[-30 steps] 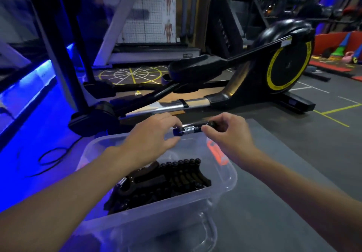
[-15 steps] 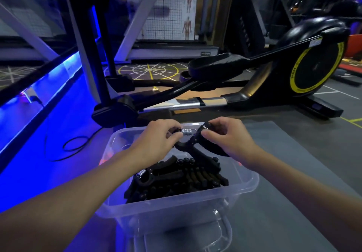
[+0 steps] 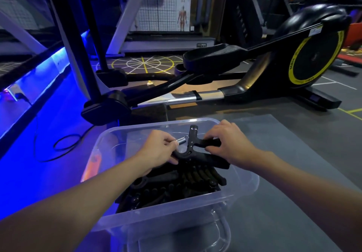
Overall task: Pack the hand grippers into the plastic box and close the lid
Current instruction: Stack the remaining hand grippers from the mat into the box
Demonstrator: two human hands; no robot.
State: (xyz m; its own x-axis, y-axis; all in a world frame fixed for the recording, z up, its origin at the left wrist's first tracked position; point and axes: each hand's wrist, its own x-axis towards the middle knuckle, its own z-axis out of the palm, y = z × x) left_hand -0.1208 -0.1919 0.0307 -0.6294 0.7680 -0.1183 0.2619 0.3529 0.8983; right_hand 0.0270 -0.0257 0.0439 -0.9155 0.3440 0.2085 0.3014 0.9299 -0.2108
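Hand gripper between both hands — left hand, right hand.

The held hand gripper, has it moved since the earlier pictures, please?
Yes. The hand gripper has come down from above the far rim of the plastic box to just over the packed grippers inside.

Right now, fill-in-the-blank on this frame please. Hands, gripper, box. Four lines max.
1. The left hand pinches the hand gripper at its coiled metal ____.
2. The right hand grips one ____ of that same tool.
3. The clear box below already holds a pile of grippers, all ____ in colour.
4. The exercise machine behind the box has a wheel ringed in ____.

Missing words: spring; handle; black; yellow.
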